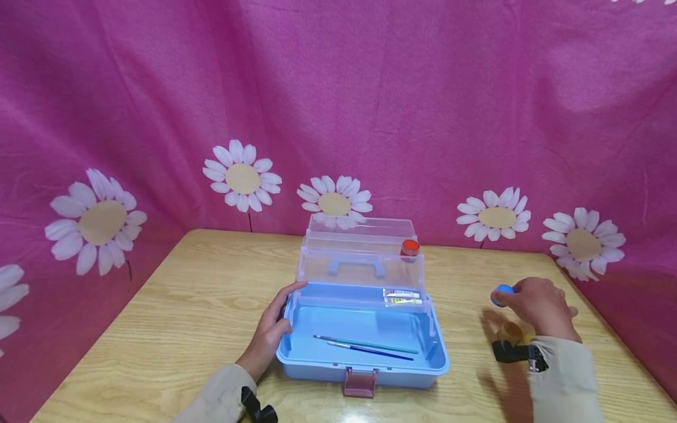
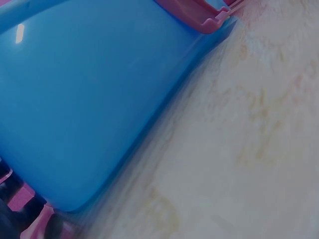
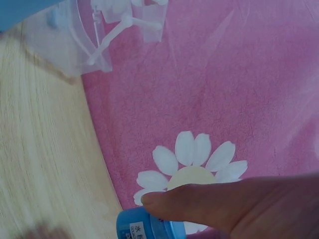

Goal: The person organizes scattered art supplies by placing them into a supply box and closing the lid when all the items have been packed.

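A light blue plastic case [image 1: 365,379] stands with its clear lid and trays [image 1: 365,244] raised. My left hand [image 1: 272,329] grips its left side, thumb at the rim. In the left wrist view the case's blue wall [image 2: 89,99] fills the upper left. Two paintbrushes [image 1: 370,351] lie on the case floor. My right hand [image 1: 542,308] holds a small blue paint jar [image 1: 504,295] above the table, right of the case. The right wrist view shows a thumb on that jar [image 3: 149,224]. Beneath this hand stands a yellow jar [image 1: 509,333], partly hidden.
Two paint tubes [image 1: 402,298] lie in a clear tray at the case's right. A red jar [image 1: 409,248] is at the raised trays' right end. The pink latch [image 1: 361,383] hangs at the front. A wooden table [image 1: 211,294] meets a pink flowered cloth [image 1: 370,117] behind.
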A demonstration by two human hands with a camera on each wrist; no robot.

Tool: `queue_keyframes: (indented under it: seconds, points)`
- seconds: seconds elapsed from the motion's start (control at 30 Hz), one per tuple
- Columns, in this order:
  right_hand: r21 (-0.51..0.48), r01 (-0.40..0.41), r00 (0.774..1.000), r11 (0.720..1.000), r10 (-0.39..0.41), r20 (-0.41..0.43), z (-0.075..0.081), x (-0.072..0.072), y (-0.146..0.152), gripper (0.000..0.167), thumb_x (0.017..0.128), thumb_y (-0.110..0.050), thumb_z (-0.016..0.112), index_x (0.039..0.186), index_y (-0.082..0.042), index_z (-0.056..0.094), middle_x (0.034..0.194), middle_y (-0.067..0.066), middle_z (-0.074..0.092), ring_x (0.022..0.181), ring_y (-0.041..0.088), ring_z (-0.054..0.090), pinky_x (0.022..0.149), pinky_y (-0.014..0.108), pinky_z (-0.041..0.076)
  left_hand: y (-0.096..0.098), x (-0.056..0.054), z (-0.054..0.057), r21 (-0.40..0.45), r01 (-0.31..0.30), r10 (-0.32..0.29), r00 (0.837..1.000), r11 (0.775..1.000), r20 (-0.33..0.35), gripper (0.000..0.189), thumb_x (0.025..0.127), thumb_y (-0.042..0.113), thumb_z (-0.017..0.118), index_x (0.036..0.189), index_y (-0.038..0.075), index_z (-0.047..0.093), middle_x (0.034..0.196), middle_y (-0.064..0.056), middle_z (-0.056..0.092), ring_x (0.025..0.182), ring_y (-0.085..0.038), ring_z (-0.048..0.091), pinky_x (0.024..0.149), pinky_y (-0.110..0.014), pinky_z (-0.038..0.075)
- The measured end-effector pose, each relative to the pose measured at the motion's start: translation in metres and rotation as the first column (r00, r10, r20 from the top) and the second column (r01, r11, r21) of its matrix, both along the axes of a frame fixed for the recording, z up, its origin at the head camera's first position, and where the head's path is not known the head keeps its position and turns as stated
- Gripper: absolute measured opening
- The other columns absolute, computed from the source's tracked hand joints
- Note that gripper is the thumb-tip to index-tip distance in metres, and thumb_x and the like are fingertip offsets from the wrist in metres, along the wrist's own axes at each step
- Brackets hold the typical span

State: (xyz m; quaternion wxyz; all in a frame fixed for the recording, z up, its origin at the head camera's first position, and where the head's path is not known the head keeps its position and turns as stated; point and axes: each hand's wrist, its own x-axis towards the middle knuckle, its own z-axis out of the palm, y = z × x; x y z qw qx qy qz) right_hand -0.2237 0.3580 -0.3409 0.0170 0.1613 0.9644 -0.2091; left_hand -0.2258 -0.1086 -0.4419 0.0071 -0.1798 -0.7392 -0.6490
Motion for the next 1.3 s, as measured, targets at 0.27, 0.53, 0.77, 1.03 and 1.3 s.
queue_keyframes:
  seconds: [0.27, 0.53, 0.77, 1.03, 1.3]
  points:
    - [0.04, -0.029, 0.997, 0.999, 0.032, -0.066, 0.001, -0.001, -0.008, 0.066, 0.083, -0.046, 0.066, 0.113, 0.013, 0.059, 0.111, 0.037, 0.043, 0.1, 0.058, 0.034, 0.077, 0.078, 0.026, 0.0, -0.001, -0.001, 0.009, 0.007, -0.007, 1.0, 1.0, 0.003, 0.076, 0.076, -0.002, 0.039, 0.14, 0.038, 0.042, 0.156, 0.009, 0.025, 0.145, -0.022, 0.019, 0.113, -0.058, 0.014]
    - [0.062, -0.032, 0.988, 0.998, 0.041, -0.151, 0.001, -0.002, -0.022, 0.066, 0.083, -0.044, 0.067, 0.115, 0.013, 0.057, 0.121, 0.038, 0.034, 0.11, 0.057, 0.027, 0.078, 0.076, 0.025, 0.001, 0.0, 0.0, 0.01, 0.0, 0.0, 1.0, 1.0, 0.008, 0.075, 0.076, -0.001, 0.04, 0.14, 0.038, 0.042, 0.156, 0.009, 0.025, 0.145, -0.022, 0.02, 0.113, -0.058, 0.016]
    - [0.064, -0.024, 0.972, 0.998, 0.038, -0.231, 0.001, -0.005, -0.031, 0.063, 0.083, -0.04, 0.068, 0.115, 0.013, 0.057, 0.132, 0.041, 0.028, 0.119, 0.061, 0.023, 0.08, 0.074, 0.023, 0.0, -0.001, -0.001, 0.016, 0.009, -0.009, 1.0, 1.0, -0.006, 0.076, 0.075, -0.002, 0.039, 0.14, 0.037, 0.042, 0.156, 0.008, 0.025, 0.144, -0.022, 0.02, 0.113, -0.058, 0.015]
    - [0.073, -0.022, 0.946, 0.997, 0.044, -0.322, 0.0, -0.008, -0.037, 0.06, 0.083, -0.036, 0.069, 0.115, 0.013, 0.057, 0.134, 0.04, 0.028, 0.12, 0.06, 0.024, 0.081, 0.072, 0.024, 0.0, -0.001, 0.0, 0.012, 0.005, -0.005, 1.0, 1.0, -0.001, 0.075, 0.076, -0.001, 0.04, 0.14, 0.037, 0.042, 0.156, 0.008, 0.026, 0.144, -0.022, 0.021, 0.113, -0.059, 0.015]
    - [0.075, -0.023, 0.911, 0.997, 0.051, -0.41, 0.0, -0.01, -0.041, 0.052, 0.084, -0.033, 0.069, 0.112, 0.01, 0.06, 0.139, 0.038, 0.028, 0.126, 0.059, 0.022, 0.087, 0.073, 0.02, 0.001, -0.001, 0.0, 0.018, 0.005, -0.005, 1.0, 1.0, 0.009, 0.075, 0.076, -0.001, 0.04, 0.14, 0.037, 0.042, 0.156, 0.008, 0.025, 0.144, -0.024, 0.022, 0.112, -0.059, 0.017]
